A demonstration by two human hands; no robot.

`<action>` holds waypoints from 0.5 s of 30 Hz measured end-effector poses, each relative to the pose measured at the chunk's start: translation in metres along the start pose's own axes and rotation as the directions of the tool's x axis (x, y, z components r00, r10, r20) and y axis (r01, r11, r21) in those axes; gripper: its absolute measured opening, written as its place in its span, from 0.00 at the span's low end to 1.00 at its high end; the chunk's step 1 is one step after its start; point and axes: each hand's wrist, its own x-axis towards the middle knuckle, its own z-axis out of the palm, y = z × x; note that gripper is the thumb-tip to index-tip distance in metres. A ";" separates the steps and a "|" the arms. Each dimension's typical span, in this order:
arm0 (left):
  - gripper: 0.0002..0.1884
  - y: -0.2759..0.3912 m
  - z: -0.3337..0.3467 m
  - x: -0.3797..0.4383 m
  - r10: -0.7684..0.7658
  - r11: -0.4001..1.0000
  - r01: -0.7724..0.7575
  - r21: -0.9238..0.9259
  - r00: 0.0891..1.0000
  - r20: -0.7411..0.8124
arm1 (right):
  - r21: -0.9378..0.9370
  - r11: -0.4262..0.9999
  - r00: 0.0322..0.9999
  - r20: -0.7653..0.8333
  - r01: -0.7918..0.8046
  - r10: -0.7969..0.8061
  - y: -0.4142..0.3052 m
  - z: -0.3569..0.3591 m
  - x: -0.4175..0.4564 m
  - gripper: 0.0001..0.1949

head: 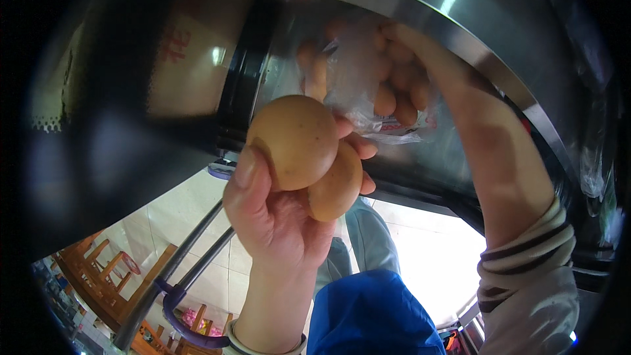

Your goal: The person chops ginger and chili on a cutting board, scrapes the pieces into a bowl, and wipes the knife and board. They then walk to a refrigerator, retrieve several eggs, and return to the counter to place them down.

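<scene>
Two brown eggs are in my left hand, near the middle of the view: a larger-looking egg under the thumb and a second egg beside it, against the fingers. Beyond them, inside a metal-framed compartment, lies a clear plastic bag with several brown eggs in and around it. My right arm reaches in from the right, and my right hand is at the far side of these eggs, dim and partly hidden by the compartment's rim. Whether its fingers hold an egg cannot be seen.
A curved-looking metal edge runs above my right forearm. At left is a dark door panel. Below stand a metal tubular frame with purple parts and wooden stools on a tiled floor.
</scene>
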 end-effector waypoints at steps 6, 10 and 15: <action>0.36 0.000 0.002 -0.018 0.081 0.996 -0.072 0.049 0.974 -0.211 | 0.052 0.984 0.981 -0.107 0.168 -0.162 0.008 0.006 -0.035 0.30; 0.37 0.004 -0.023 -0.057 0.014 0.999 -0.017 -0.037 0.996 -0.091 | 0.207 0.952 0.955 -0.241 0.224 -0.172 0.015 0.035 -0.131 0.34; 0.38 -0.004 -0.018 -0.109 -0.234 0.969 0.232 -0.081 0.972 -0.013 | 0.071 0.901 0.887 0.160 0.427 -0.433 0.025 0.035 -0.208 0.29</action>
